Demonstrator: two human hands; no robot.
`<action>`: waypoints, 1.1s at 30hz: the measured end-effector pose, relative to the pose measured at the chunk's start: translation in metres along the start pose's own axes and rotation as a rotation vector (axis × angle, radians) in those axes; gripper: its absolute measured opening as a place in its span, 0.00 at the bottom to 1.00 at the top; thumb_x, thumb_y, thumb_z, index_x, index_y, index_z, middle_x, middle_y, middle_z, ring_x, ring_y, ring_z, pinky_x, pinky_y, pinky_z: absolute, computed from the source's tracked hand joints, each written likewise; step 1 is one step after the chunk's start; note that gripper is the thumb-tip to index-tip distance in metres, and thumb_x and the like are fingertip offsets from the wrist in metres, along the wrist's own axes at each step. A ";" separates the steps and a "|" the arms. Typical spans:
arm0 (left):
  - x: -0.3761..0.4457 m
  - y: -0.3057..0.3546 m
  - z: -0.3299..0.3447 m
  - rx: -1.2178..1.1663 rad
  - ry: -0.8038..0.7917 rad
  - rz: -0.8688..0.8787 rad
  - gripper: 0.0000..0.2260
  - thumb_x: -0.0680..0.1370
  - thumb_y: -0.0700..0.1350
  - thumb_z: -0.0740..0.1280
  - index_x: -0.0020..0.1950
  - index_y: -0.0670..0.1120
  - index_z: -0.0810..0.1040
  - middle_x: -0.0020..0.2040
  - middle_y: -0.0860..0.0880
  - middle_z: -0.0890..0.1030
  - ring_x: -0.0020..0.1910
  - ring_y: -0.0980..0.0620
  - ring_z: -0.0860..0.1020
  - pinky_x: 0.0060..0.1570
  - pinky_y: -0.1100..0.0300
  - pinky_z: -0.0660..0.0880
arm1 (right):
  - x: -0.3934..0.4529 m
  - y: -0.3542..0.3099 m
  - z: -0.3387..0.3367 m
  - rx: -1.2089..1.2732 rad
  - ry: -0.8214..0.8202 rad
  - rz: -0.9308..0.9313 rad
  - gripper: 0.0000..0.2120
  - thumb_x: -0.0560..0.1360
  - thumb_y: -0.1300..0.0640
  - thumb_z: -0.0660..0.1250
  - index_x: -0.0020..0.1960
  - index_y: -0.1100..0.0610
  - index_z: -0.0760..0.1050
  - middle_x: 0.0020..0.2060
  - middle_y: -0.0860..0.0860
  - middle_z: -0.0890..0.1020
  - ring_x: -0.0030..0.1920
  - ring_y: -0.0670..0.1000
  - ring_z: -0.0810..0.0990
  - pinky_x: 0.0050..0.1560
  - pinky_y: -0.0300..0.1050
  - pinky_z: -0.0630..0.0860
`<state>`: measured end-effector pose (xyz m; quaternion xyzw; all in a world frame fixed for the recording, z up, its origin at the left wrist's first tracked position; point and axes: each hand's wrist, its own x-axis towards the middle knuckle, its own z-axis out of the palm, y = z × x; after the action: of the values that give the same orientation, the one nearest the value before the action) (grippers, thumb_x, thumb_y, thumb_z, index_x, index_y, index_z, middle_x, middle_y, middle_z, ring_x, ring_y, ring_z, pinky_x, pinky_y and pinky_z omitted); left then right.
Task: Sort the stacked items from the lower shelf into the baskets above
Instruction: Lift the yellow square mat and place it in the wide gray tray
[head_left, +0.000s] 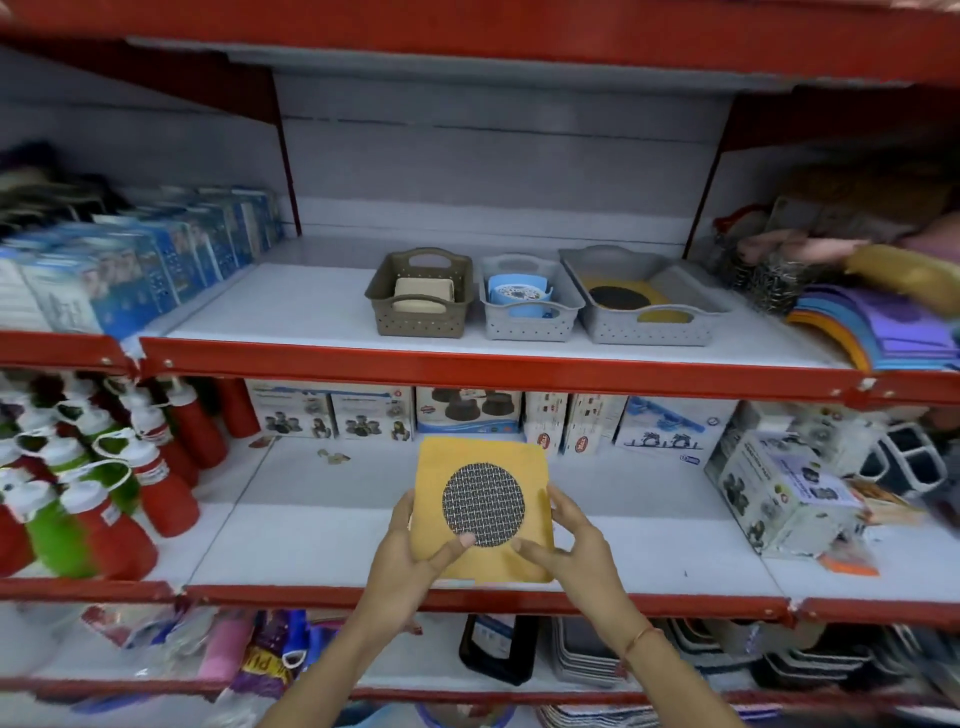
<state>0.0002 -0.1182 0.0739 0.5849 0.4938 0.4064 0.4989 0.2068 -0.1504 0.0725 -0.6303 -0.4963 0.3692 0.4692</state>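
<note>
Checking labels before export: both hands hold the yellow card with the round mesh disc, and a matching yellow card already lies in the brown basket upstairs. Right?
Not quite. In the head view the left hand and right hand do hold the yellow card, but the matching yellow card lies in the wide grey basket on the right, not the brown basket, which holds beige items.

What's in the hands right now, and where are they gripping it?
Both hands hold one yellow card with a round mesh disc. The left hand grips its lower left edge, the right hand its lower right edge, both thumbs on the front.
</note>
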 end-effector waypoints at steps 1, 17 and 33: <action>-0.005 0.005 -0.004 -0.014 -0.005 0.027 0.38 0.65 0.56 0.77 0.70 0.53 0.64 0.59 0.57 0.80 0.55 0.58 0.79 0.54 0.52 0.79 | -0.006 -0.009 -0.003 0.003 -0.005 -0.021 0.42 0.65 0.54 0.79 0.74 0.48 0.62 0.67 0.45 0.72 0.70 0.47 0.69 0.65 0.56 0.74; 0.005 0.158 0.001 0.163 -0.084 0.493 0.42 0.54 0.59 0.81 0.58 0.80 0.62 0.59 0.71 0.73 0.63 0.68 0.70 0.62 0.66 0.69 | -0.006 -0.133 -0.111 -0.171 -0.044 -0.363 0.52 0.49 0.42 0.81 0.71 0.43 0.67 0.74 0.36 0.59 0.61 0.36 0.73 0.58 0.35 0.74; 0.188 0.248 0.101 0.330 -0.279 0.471 0.22 0.68 0.64 0.71 0.57 0.57 0.77 0.53 0.60 0.82 0.54 0.64 0.79 0.58 0.59 0.74 | 0.168 -0.166 -0.244 -0.367 -0.026 -0.457 0.17 0.67 0.40 0.68 0.56 0.36 0.78 0.49 0.30 0.82 0.58 0.37 0.78 0.55 0.34 0.74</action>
<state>0.1747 0.0446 0.2972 0.8063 0.3309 0.3409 0.3524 0.4274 -0.0307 0.3020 -0.5718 -0.6898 0.1659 0.4119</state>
